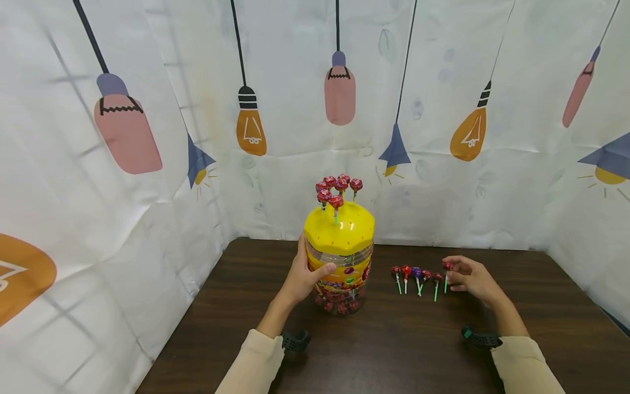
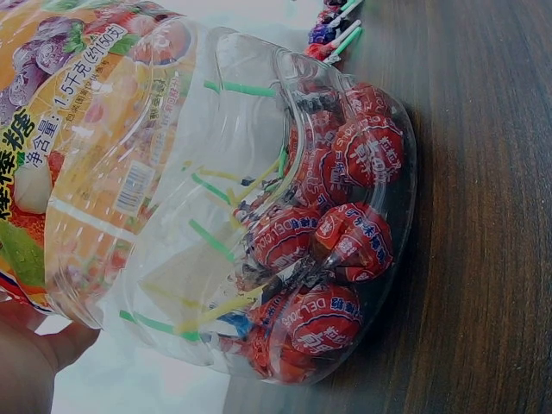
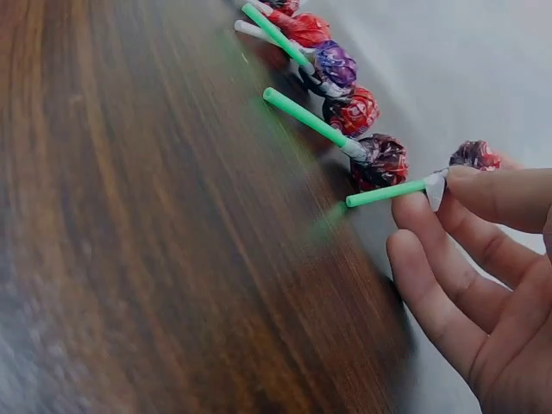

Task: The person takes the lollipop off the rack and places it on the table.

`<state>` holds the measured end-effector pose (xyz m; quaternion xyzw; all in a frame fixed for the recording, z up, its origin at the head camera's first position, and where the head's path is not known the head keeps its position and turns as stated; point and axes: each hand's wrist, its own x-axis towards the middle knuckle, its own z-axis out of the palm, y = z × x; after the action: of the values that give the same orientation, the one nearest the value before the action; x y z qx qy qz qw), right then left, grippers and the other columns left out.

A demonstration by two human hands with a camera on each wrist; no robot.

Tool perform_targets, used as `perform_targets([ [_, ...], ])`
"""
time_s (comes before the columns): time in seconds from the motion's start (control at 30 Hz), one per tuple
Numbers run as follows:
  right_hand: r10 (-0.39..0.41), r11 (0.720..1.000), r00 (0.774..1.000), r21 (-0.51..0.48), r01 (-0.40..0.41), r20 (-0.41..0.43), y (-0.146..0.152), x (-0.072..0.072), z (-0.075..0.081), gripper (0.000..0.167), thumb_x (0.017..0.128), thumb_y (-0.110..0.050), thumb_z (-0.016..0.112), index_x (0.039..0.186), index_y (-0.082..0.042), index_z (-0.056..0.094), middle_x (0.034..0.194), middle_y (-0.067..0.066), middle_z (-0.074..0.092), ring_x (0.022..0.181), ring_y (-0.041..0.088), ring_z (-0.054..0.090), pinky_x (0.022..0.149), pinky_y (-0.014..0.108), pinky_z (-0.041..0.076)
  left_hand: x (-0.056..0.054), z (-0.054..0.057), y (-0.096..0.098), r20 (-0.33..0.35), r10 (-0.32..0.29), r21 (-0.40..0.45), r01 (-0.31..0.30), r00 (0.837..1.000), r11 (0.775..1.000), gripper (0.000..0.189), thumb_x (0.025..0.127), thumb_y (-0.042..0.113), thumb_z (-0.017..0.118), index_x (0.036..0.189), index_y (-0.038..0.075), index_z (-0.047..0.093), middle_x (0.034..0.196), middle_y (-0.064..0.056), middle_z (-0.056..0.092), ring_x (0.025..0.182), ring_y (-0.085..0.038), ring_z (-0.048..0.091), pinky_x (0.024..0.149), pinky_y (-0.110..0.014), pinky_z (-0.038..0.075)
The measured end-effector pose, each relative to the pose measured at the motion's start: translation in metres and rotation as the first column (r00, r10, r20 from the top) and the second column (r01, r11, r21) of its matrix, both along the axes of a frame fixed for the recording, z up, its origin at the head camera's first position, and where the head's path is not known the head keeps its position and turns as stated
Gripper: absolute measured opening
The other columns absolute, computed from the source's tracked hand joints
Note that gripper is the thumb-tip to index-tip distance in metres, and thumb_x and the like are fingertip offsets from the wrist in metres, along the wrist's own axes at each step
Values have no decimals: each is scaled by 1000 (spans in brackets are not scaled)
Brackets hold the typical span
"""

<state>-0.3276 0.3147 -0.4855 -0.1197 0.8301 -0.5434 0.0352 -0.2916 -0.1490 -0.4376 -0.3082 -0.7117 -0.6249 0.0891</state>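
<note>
My left hand grips the side of a clear plastic candy jar with a yellow lid. Several red-wrapped lollipops stand upright in the lid by their sticks. Through the jar's clear wall in the left wrist view, more red lollipops lie at the bottom. To the right, my right hand pinches a dark red lollipop between thumb and fingers, just under its head, its green stick pointing away from the palm. This lollipop is at the right end of a row of lollipops.
The row on the brown wooden table holds red ones and a purple lollipop, sticks toward me. A white curtain printed with lamps hangs behind the table's back edge and along its sides.
</note>
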Motion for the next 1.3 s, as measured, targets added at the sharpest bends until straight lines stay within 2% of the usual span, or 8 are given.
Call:
perform_targets([
  [0.1, -8, 999, 1000, 43, 8, -1, 0, 1, -1, 48, 103, -13, 61, 145, 6, 45, 124, 31, 61, 92, 14, 70, 77, 37, 62, 0, -1, 0, -4, -1, -3, 1, 1000, 1000, 96, 95, 34, 73, 162, 37, 3, 143, -5, 53, 124, -25, 60, 105, -37, 52],
  [0.17, -10, 997, 1000, 81, 11, -4, 0, 1, -1, 47, 103, -14, 61, 144, 4, 47, 120, 29, 63, 92, 14, 69, 76, 36, 61, -1, -1, 0, -5, -2, -3, 2, 1000, 1000, 96, 96, 34, 73, 162, 37, 3, 143, -5, 52, 124, -25, 60, 105, -37, 52],
  [0.3, -14, 990, 1000, 140, 14, -3, 0, -1, -2, 46, 103, -16, 62, 143, 3, 50, 103, 20, 65, 89, 14, 67, 74, 34, 60, -2, -1, 1, 0, 2, -2, -2, 1000, 1000, 98, 95, 34, 74, 162, 39, 3, 143, -4, 51, 125, -23, 59, 106, -37, 52],
  [0.5, -3, 982, 1000, 190, 2, 1, 0, -2, -1, 44, 102, -17, 63, 140, 3, 53, 98, 16, 65, 86, 15, 65, 72, 32, 59, -1, -1, 1, 2, 5, 3, -5, 1000, 1000, 98, 94, 35, 74, 162, 39, 3, 143, -4, 52, 124, -20, 60, 105, -36, 52],
  [0.67, 15, 976, 1000, 215, -19, 21, 2, 0, 2, 41, 102, -15, 63, 138, 5, 54, 101, 17, 66, 86, 16, 65, 71, 32, 58, -1, -2, 1, -3, 4, 2, -4, 1000, 1000, 98, 95, 37, 74, 162, 38, 3, 142, -5, 52, 123, -20, 60, 105, -36, 52],
  [0.93, 19, 969, 999, 246, -28, 39, 3, 2, 3, 39, 102, -16, 63, 136, 2, 57, 111, 19, 67, 86, 21, 60, 71, 34, 56, -1, -1, 1, 6, 3, 6, -3, 1000, 1000, 99, 93, 40, 75, 162, 39, 3, 142, 0, 52, 124, -20, 60, 106, -36, 52],
  [1.07, 13, 963, 999, 268, -21, 31, 2, 2, 2, 38, 101, -16, 65, 134, 1, 59, 112, 18, 66, 87, 21, 59, 72, 34, 55, -1, -1, 1, -2, -3, 10, 3, 1000, 1000, 98, 95, 37, 74, 162, 37, 3, 142, -3, 52, 124, -20, 60, 106, -35, 52],
  [1.3, 25, 966, 999, 257, -35, 44, 3, 5, 5, 41, 101, -17, 65, 136, 2, 58, 121, 24, 64, 92, 23, 62, 74, 36, 56, -2, -2, 1, -3, 0, 11, 0, 1000, 1000, 96, 95, 36, 74, 162, 37, 5, 142, -4, 52, 123, -20, 59, 106, -34, 52],
])
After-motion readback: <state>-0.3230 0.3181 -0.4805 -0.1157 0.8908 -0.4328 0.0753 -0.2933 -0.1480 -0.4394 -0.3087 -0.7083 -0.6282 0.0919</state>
